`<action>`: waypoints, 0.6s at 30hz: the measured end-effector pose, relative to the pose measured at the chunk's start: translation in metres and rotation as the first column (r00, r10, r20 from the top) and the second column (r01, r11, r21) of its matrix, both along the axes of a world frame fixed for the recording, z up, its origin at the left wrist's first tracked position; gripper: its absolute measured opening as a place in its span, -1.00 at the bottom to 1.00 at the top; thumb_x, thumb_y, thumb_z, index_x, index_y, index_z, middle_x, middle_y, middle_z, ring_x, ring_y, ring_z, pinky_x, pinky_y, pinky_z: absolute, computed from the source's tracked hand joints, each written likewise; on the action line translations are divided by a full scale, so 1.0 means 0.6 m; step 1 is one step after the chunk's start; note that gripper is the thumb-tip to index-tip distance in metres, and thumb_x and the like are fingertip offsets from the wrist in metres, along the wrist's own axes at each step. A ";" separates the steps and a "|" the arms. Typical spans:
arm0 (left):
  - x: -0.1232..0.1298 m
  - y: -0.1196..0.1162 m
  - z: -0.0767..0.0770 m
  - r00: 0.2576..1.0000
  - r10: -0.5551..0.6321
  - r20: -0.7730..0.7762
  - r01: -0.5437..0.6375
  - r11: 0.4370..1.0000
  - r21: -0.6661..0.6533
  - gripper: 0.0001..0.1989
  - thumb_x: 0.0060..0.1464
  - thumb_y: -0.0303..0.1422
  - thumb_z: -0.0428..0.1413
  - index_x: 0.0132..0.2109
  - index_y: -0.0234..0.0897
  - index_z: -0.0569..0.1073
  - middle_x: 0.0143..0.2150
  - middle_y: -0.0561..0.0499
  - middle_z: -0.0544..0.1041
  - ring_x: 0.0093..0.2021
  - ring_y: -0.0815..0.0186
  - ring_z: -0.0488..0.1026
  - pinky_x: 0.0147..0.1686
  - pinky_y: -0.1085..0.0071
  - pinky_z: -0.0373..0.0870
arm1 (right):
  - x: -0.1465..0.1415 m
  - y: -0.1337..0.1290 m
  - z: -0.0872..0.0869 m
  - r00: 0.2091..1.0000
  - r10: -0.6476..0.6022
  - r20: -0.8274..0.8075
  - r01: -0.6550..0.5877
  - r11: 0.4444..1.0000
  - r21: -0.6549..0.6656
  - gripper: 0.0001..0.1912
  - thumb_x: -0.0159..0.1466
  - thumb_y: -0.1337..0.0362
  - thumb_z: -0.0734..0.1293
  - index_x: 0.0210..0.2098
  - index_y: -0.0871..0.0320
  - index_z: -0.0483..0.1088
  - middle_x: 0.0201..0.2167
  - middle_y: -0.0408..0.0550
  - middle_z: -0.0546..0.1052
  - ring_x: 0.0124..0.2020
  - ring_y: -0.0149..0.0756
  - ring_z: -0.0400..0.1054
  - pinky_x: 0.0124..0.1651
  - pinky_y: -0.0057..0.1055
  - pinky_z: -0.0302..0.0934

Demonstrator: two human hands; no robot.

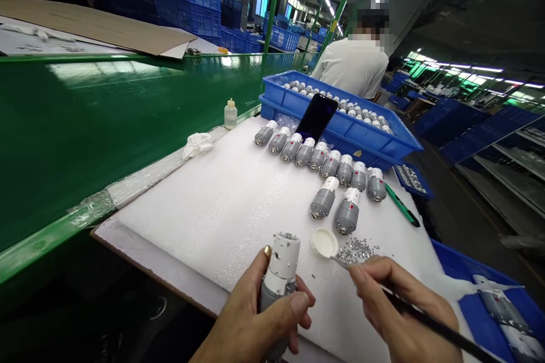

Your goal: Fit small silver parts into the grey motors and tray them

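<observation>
My left hand (264, 312) is wrapped around a grey-and-white cylindrical assembly (284, 258), its white end pointing up. Between the fingers of my right hand (395, 300) is a slim tool with a long black handle (438, 326) and a thin metal-looking tip. That tip meets the edge of a shallow white lid (324, 242), which has whitish material inside; whether it touches that material I cannot tell. Beside the lid lies a pile of small metal parts (357, 250). Two similar assemblies, one of them this grey cylinder (346, 215), lie just behind.
A row of assemblies (318, 154) lies before a blue crate (340, 136) holding more. A black phone (317, 116) leans there. Around the white foam board (204, 204) are a small bottle (230, 114), a green knife (402, 205) and a green conveyor (106, 125). A person (351, 62) sits beyond.
</observation>
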State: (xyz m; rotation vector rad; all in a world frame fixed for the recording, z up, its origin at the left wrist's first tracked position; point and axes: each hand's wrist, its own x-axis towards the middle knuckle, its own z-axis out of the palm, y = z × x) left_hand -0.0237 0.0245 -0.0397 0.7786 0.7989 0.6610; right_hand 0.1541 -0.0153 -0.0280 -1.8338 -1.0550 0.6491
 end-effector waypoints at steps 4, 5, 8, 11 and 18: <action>-0.013 0.002 -0.012 0.985 -0.134 0.110 0.139 0.990 -0.037 -0.51 0.10 -0.02 0.19 -0.04 -0.32 0.32 -0.29 0.02 0.49 -0.49 0.45 0.37 -0.44 0.48 0.24 | 0.035 0.035 -0.011 0.968 0.143 0.208 -0.132 0.989 -0.066 -0.59 0.23 -0.09 0.33 -0.54 0.09 0.36 -0.65 -0.24 0.21 -0.57 -0.40 0.06 -0.52 -0.46 -0.06; -0.015 0.002 -0.015 0.983 -0.144 0.115 0.150 0.988 -0.043 -0.51 0.11 -0.02 0.19 -0.03 -0.32 0.32 -0.29 0.02 0.49 -0.48 0.45 0.37 -0.43 0.47 0.24 | 0.040 0.041 -0.015 0.961 0.169 0.217 -0.153 0.984 -0.089 -0.59 0.25 -0.08 0.31 -0.54 0.09 0.36 -0.63 -0.24 0.24 -0.55 -0.40 0.09 -0.50 -0.46 -0.03; -0.017 -0.001 -0.021 0.985 -0.148 0.091 0.153 0.987 -0.051 -0.52 0.11 -0.01 0.18 -0.04 -0.32 0.34 -0.29 0.02 0.49 -0.44 0.41 0.39 -0.36 0.43 0.28 | 0.049 0.054 -0.024 0.942 0.243 0.231 -0.210 0.965 -0.158 -0.59 0.25 -0.07 0.31 -0.54 0.10 0.35 -0.61 -0.23 0.28 -0.53 -0.38 0.12 -0.48 -0.46 -0.01; -0.016 -0.004 -0.022 0.986 -0.139 0.090 0.145 0.988 -0.061 -0.53 0.10 0.00 0.17 -0.07 -0.32 0.38 -0.32 0.03 0.48 -0.39 0.38 0.39 -0.32 0.42 0.28 | 0.058 0.061 -0.032 0.923 0.292 0.249 -0.244 0.948 -0.204 -0.57 0.23 -0.09 0.31 -0.56 0.10 0.34 -0.63 -0.22 0.26 -0.54 -0.37 0.12 -0.50 -0.46 -0.02; -0.017 -0.005 -0.026 0.988 -0.131 0.081 0.137 0.987 -0.079 -0.51 0.07 0.03 0.19 -0.12 -0.34 0.43 -0.36 0.03 0.48 -0.38 0.36 0.37 -0.33 0.43 0.24 | 0.044 0.055 -0.022 0.916 0.263 0.302 -0.218 0.960 -0.177 -0.58 0.30 -0.05 0.26 -0.53 0.10 0.30 -0.62 -0.25 0.24 -0.53 -0.39 0.13 -0.48 -0.47 0.00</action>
